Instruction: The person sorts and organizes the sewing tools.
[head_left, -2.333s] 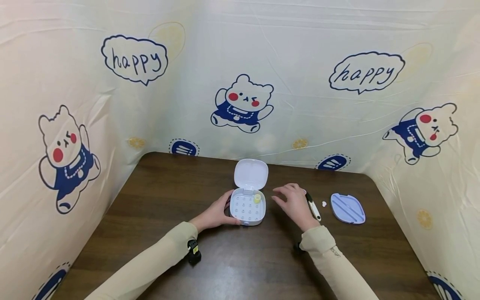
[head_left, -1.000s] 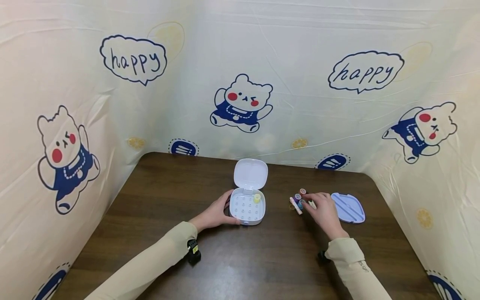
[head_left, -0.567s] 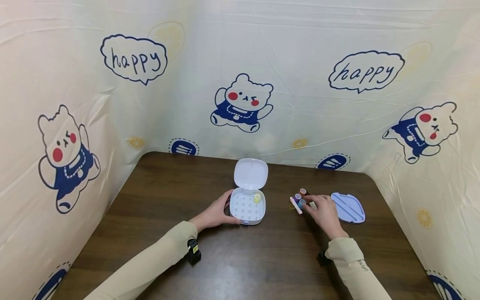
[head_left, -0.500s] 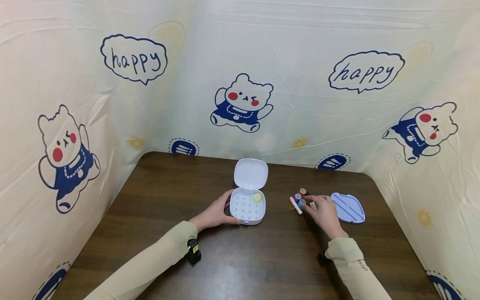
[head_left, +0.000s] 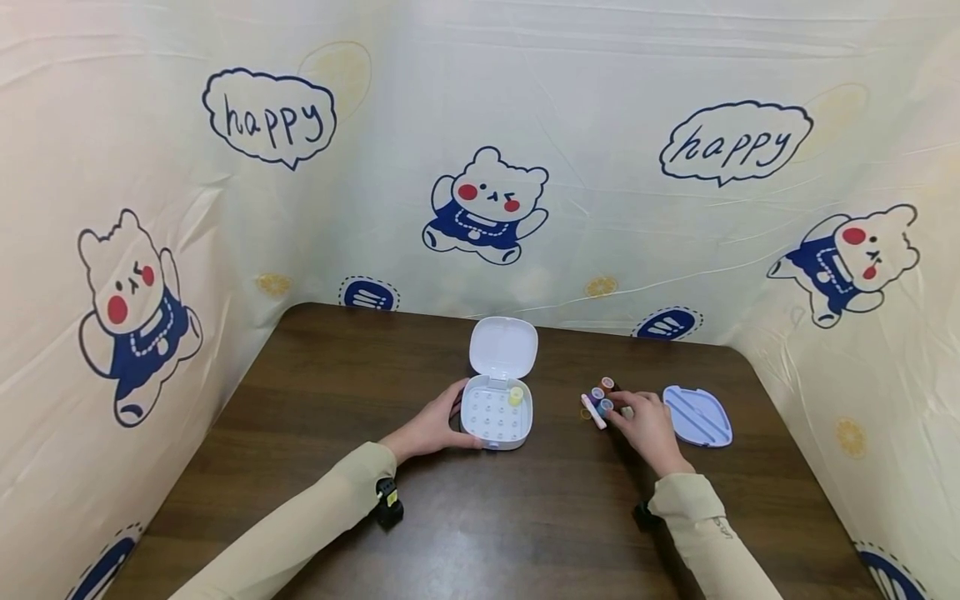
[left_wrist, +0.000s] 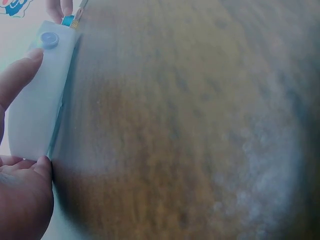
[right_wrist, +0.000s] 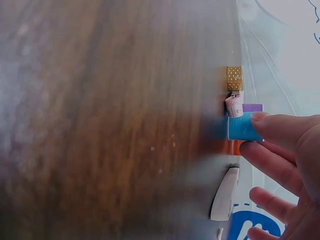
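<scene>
My left hand (head_left: 437,427) holds a small white sewing box (head_left: 497,440) by its left side, thumb at the front by the round button (left_wrist: 49,40). The box's lid (head_left: 503,348) stands open, and a yellow thread spool (head_left: 515,397) sits on one of the pegs inside. To the right, my right hand (head_left: 648,425) pinches a blue thread spool (right_wrist: 245,127) between thumb and index finger, its other fingers spread. Close around it are a purple spool (head_left: 597,394), an orange spool (head_left: 607,384), a rolled pinkish tape measure (right_wrist: 233,106) and a gold thimble (right_wrist: 234,78).
A lilac slotted tray (head_left: 697,417) lies on the brown table (head_left: 337,367) to the right of my right hand. Beneath that hand lies a white-handled tool (right_wrist: 226,195), mostly hidden in the head view. A printed curtain (head_left: 405,167) surrounds the table's back and sides.
My right hand has moved right, from beside the box to the cluster of spools, and has taken hold of the blue spool. The left hand keeps its place on the box.
</scene>
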